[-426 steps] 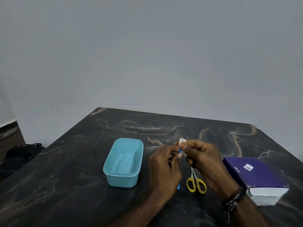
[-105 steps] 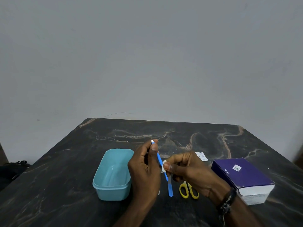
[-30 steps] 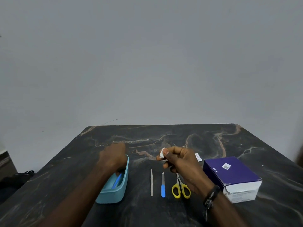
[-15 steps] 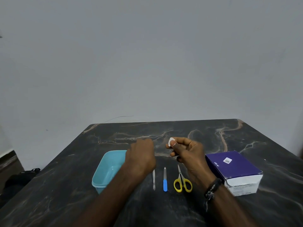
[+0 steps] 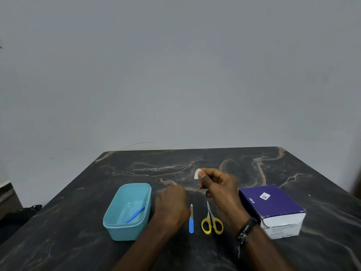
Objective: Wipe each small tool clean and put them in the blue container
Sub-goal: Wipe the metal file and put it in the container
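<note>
Presently one blue tool (image 5: pixel 136 213) in container (image 5: pixel 119 230); right hand (image 5: pixel 218 189) grip pinching wipe (image 5: pixel 196 174); left hand (image 5: pixel 172 202) grip unclear.

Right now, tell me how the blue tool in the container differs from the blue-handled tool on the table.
The blue tool lies slanted inside the container; the blue-handled tool lies straight on the table, beside the scissors. The first looks blue all along; the second has a metal blade above its blue handle. Both are thin and lie untouched.
</note>
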Tool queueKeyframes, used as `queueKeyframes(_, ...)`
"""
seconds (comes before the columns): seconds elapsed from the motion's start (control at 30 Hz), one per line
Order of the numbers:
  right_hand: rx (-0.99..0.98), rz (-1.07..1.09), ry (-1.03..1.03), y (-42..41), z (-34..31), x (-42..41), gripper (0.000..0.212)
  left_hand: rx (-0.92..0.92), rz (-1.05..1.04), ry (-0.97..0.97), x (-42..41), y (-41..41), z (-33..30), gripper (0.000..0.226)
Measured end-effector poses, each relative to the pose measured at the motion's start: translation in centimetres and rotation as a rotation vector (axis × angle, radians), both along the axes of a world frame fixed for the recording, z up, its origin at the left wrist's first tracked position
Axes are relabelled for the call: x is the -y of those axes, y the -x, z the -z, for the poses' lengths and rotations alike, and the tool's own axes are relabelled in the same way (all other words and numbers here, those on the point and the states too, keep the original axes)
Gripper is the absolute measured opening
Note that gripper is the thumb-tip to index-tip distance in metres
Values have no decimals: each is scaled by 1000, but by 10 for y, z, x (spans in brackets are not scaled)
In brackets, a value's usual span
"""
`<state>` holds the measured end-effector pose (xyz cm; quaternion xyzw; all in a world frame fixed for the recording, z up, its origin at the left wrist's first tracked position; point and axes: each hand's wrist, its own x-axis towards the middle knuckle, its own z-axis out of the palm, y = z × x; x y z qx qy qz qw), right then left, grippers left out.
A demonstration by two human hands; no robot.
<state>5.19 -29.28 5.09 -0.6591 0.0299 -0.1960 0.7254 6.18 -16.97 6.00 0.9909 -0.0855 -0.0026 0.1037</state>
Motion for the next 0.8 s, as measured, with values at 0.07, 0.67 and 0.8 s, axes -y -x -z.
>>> queueKeyframes(0.07,8,25,4,-1,1,0,10,149,-17,105,-1,-3,0,12)
queueKeyframes(0.67,-27,49,-41,-8,10,5,13,270,186,1261,5,-1,26,25)
queueKeyframes(0.8,-43,18,-58,-9,11,7,13,233,176,1294,4,0,29,27)
